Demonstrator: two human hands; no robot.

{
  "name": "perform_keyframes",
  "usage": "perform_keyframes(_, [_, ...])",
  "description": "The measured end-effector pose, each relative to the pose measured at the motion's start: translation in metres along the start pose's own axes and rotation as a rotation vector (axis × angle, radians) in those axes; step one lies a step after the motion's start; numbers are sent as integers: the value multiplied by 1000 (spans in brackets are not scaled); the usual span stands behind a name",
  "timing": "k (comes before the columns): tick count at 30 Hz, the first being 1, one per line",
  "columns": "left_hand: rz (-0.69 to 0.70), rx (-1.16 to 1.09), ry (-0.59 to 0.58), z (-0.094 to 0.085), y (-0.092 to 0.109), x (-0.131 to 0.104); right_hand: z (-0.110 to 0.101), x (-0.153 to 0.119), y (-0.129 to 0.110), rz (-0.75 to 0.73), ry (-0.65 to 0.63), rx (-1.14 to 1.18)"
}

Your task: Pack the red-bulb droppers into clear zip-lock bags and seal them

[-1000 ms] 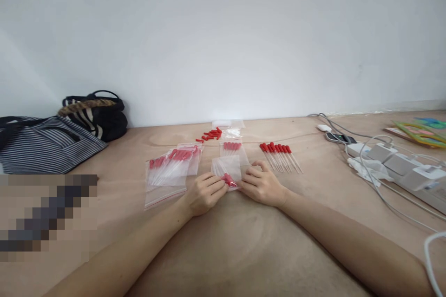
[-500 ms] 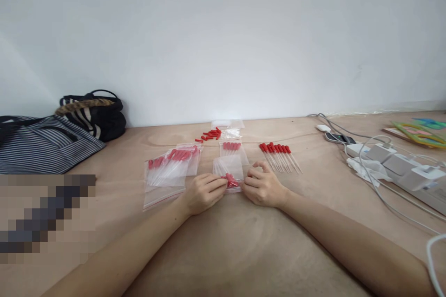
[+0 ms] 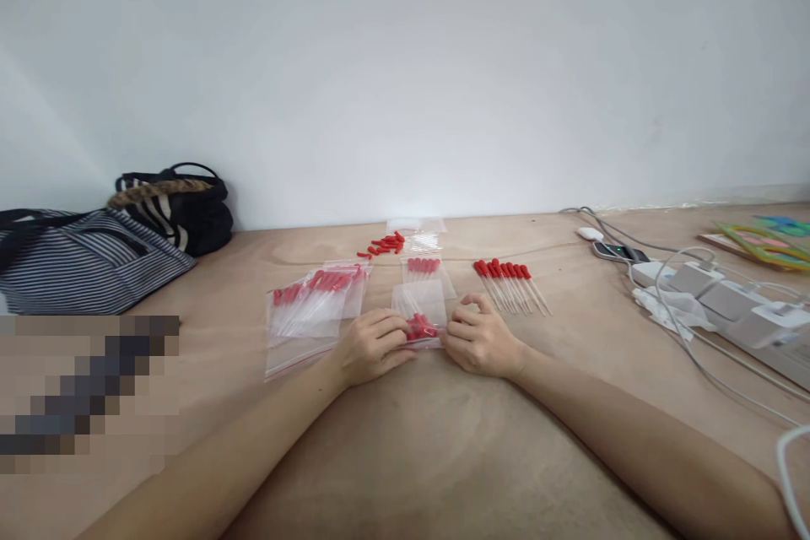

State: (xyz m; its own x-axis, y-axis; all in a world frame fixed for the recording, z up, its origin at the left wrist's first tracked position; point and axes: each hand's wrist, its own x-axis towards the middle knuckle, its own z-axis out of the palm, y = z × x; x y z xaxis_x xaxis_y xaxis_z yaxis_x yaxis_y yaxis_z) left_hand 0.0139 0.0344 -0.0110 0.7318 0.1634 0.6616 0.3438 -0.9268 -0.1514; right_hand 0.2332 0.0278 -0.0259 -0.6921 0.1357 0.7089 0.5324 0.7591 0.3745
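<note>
As my left hand (image 3: 372, 346) and right hand (image 3: 479, 341) pinch the bag (image 3: 420, 308), frame centre, I'm seemingly sealing it; the next move wants even pressure.

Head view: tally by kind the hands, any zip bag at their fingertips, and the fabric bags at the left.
Hands (left hand, right hand): 2
Zip bag between the hands: 1
Fabric bags (striped bag, black bag): 2
Total: 5

Tan desk (image 3: 411, 456); bright red loose caps (image 3: 388, 242) near far edge, red-and-clear droppers (image 3: 504, 272), transparent bag (image 3: 427, 294) with red bulbs (image 3: 423, 326) inside. Left edge: dark-and-white striped tote (image 3: 94, 270); right edge: white chargers (image 3: 769, 316).
</note>
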Motion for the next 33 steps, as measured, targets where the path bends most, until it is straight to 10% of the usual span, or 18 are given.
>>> perform_keyframes(6, [-142,-119,-58,-3,2,-4,-2,0,0,19,-4,4])
perform_keyframes(19, [172,110,65,-2,8,4,-1,1,-1,-30,26,-11])
perform_keyframes(33, [-275,-294,28,12,18,3,-1,2,-1,-37,33,23])
